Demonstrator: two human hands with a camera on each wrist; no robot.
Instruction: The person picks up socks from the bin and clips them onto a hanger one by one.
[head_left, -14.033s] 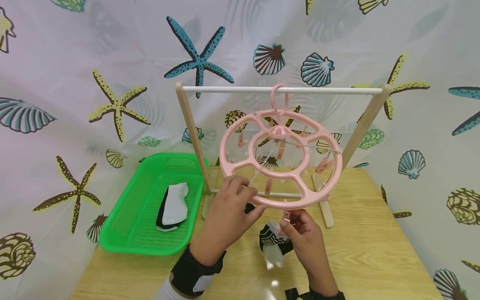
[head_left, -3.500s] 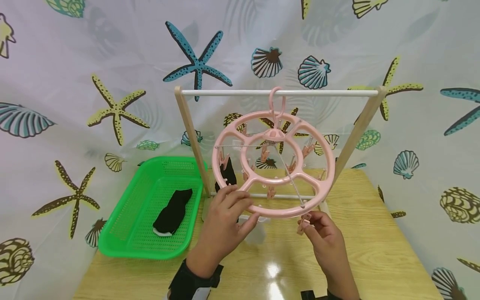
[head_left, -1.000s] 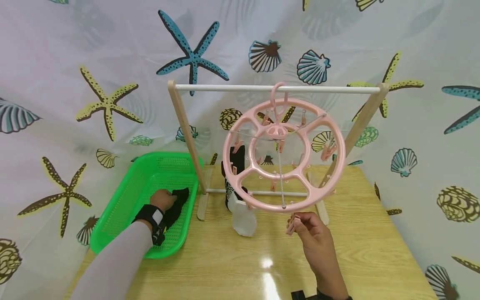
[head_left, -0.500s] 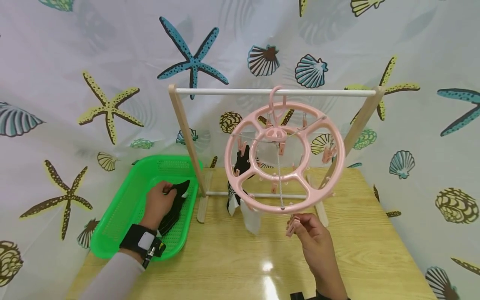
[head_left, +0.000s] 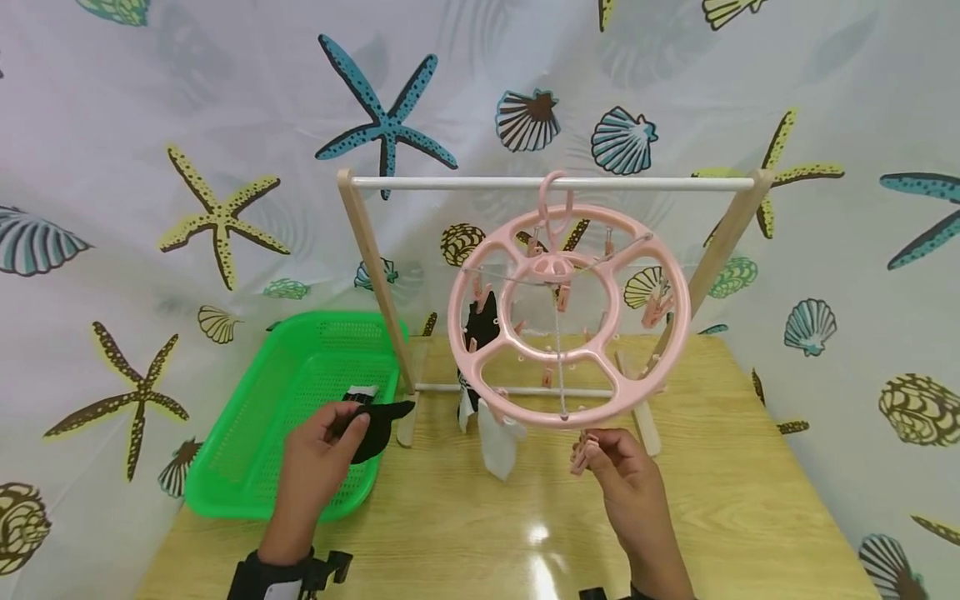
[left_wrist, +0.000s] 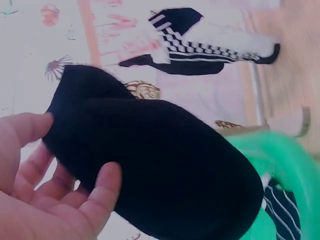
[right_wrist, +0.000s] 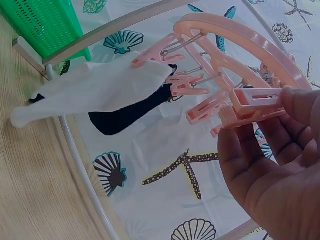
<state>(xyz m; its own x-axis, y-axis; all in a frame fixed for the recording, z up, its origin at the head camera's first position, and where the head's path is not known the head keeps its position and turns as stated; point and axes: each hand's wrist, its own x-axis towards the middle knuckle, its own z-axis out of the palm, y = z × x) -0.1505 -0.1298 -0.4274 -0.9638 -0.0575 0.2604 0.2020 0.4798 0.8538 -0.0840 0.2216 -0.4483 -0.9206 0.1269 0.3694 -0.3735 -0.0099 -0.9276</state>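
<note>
My left hand [head_left: 318, 458] pinches a black sock [head_left: 380, 429] at the right side of the green basket [head_left: 225, 492]. In the left wrist view that sock [left_wrist: 160, 160] hangs spread out from thumb and fingers. My right hand [head_left: 628, 492] holds a pink clothespin [head_left: 583, 457] below the front rim of a round pink hanger [head_left: 648, 387]; its clip [right_wrist: 257, 99] sits between thumb and fingers in the right wrist view. Clipped at the hanger's left are a white sock [right_wrist: 100, 92], a black sock [right_wrist: 132, 110] and a checkered black-and-white sock [left_wrist: 205, 50].
A black sock with white stripes [left_wrist: 282, 207] lies in the basket. The hanger hooks over the white bar [head_left: 450, 183] of a wooden-legged rack. More pink clothespins [head_left: 654, 308] dangle from it. Behind stands a sea-patterned curtain [head_left: 247, 100]; the wooden table [head_left: 735, 500] extends to the right.
The white sock from the basket now hangs on the hanger. My left hand went from the hanger into the basket and has lifted a black sock out. My right hand keeps hold of the clothespin.
</note>
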